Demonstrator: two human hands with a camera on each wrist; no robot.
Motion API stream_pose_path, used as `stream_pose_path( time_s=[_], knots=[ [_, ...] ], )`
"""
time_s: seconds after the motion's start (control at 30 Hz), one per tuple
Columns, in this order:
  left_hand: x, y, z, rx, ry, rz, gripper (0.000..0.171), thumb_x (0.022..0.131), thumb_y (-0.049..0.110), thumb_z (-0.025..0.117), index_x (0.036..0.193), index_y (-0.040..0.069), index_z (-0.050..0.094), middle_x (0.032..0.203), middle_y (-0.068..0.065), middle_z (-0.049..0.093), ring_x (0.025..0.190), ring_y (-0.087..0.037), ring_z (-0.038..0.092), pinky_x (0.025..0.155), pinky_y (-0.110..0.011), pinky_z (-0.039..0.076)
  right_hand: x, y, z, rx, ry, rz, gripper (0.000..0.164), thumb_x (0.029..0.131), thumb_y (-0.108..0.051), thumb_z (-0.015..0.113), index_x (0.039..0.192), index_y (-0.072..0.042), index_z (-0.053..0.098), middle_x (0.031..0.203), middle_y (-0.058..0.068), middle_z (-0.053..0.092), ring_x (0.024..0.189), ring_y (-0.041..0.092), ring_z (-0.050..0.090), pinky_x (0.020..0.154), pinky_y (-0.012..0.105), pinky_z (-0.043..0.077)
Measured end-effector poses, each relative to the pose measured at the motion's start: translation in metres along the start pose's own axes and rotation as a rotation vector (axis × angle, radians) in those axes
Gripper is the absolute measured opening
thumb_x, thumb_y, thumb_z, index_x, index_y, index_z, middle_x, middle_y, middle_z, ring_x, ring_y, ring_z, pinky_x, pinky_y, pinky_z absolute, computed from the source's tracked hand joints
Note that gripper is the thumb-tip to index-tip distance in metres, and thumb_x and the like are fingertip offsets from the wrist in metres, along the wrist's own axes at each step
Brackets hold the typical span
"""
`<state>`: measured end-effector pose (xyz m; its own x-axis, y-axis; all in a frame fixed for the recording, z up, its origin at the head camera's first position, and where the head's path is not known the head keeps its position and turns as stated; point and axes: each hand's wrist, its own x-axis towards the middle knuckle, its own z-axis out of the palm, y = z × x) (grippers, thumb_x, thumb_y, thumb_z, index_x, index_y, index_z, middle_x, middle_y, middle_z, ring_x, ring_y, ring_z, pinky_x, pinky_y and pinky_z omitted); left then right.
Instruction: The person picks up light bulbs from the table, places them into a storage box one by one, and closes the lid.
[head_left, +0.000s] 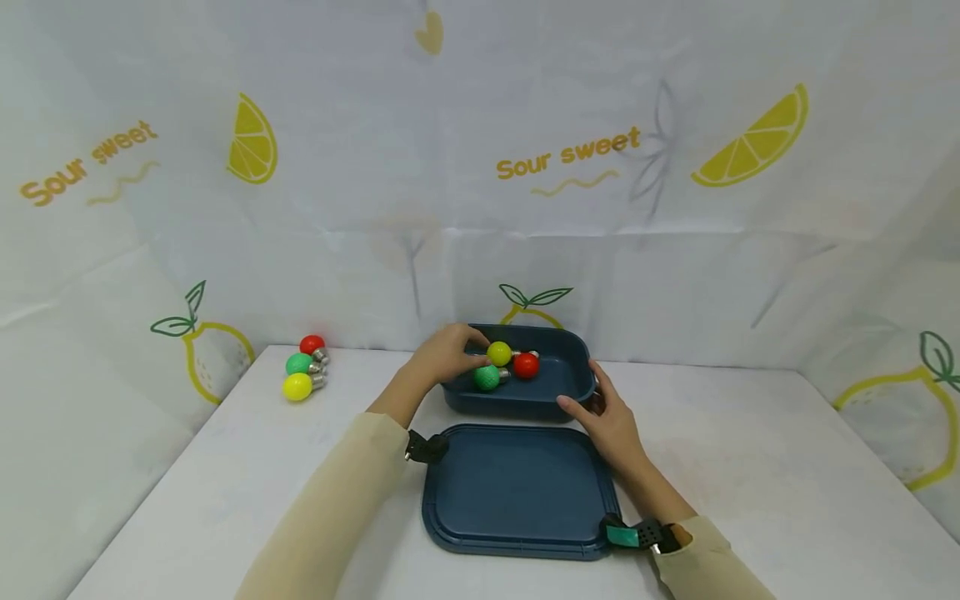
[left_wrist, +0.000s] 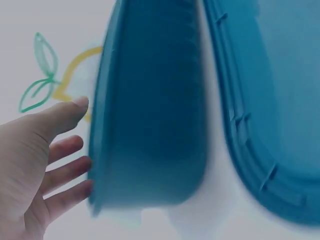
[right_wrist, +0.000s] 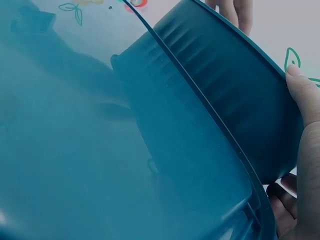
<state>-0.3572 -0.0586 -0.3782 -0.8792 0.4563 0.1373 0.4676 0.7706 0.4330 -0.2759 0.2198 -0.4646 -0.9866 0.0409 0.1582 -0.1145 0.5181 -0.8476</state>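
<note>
Backdrop: white cloth (head_left: pixel 360 258), lemon prints, "Sour sweet" lettering, behind table.
Table: white covered top (head_left: pixel 750 467), carries everything below.
Tray: flat dark blue rounded-rectangle plastic tray (head_left: pixel 521 492), low raised rim, lying on the person's side of the box.
Box: deeper dark blue rounded-rectangle plastic box (head_left: pixel 517 407), open top, between tray and backdrop. Contains three bulbs, all toward left and middle.
Right hand: right hand (head_left: pixel 611 417) grips box at its near right corner, thumb on near rim, fingers round the end.
Left hand: left hand (head_left: pixel 450 354) is over the box's left end, thumb and fingers spread apart, fingertips just beside the yellow bulb; contact unclear.
Bulbs in box: round yellow bulb (head_left: pixel 498 354) farthest back, textured green bulb (head_left: pixel 486 378) in front of it, glossy red bulb (head_left: pixel 527 366) to the right.
Bulbs on table: row at far left edge, red one (head_left: pixel 311 345) at back, green one (head_left: pixel 298 363) middle, yellow one (head_left: pixel 297 387) front, silvery bases pointing right.
Head vs wrists: only head shows box contents. Left wrist shows the thumb-finger gap and smooth outer wall; right wrist shows ribbed wall and fingertips low at box corner.
</note>
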Motion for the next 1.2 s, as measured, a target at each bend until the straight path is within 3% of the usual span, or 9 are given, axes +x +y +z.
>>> stream_pose_path(
  time_s=[0.2, 0.47, 0.87, 1.2],
  knots=[
    [-0.026, -0.01, -0.027, 0.009, 0.078, 0.024, 0.04, 0.094, 0.034, 0.072, 0.127, 0.011, 0.071, 0.132, -0.008, 0.068, 0.123, -0.028, 0.063, 0.104, -0.047, 0.052, 0.001, 0.0, 0.0, -0.018, -0.004, 0.01, 0.093, 0.093, -0.052, 0.068, 0.164, -0.027, 0.012, 0.159, 0.024, 0.038, 0.14, 0.04, 0.051, 0.111, 0.053, 0.046],
    [-0.065, -0.028, -0.046, 0.0, 0.211, 0.004, 0.035, 0.093, 0.033, 0.073, 0.124, 0.015, 0.072, 0.127, -0.006, 0.07, 0.118, -0.028, 0.064, 0.097, -0.047, 0.056, 0.001, -0.001, -0.002, -0.04, -0.009, 0.013, 0.093, 0.094, -0.051, 0.067, 0.164, -0.024, 0.011, 0.16, 0.026, 0.037, 0.14, 0.041, 0.049, 0.111, 0.053, 0.046],
    [-0.11, -0.064, -0.044, 0.012, 0.281, -0.085, 0.039, 0.091, 0.031, 0.076, 0.124, 0.012, 0.071, 0.129, -0.009, 0.069, 0.116, -0.032, 0.066, 0.095, -0.047, 0.059, 0.0, -0.002, -0.001, -0.035, -0.008, 0.008, 0.092, 0.095, -0.05, 0.067, 0.164, -0.026, 0.011, 0.16, 0.025, 0.037, 0.141, 0.04, 0.049, 0.111, 0.053, 0.046],
    [-0.142, -0.11, -0.048, -0.117, 0.441, -0.145, 0.037, 0.09, 0.02, 0.077, 0.124, 0.006, 0.069, 0.122, -0.015, 0.07, 0.114, -0.036, 0.065, 0.095, -0.053, 0.057, 0.0, -0.001, -0.001, -0.012, -0.007, 0.001, 0.092, 0.094, -0.047, 0.068, 0.164, -0.025, 0.013, 0.158, 0.026, 0.04, 0.14, 0.041, 0.05, 0.112, 0.054, 0.045]
  ],
)
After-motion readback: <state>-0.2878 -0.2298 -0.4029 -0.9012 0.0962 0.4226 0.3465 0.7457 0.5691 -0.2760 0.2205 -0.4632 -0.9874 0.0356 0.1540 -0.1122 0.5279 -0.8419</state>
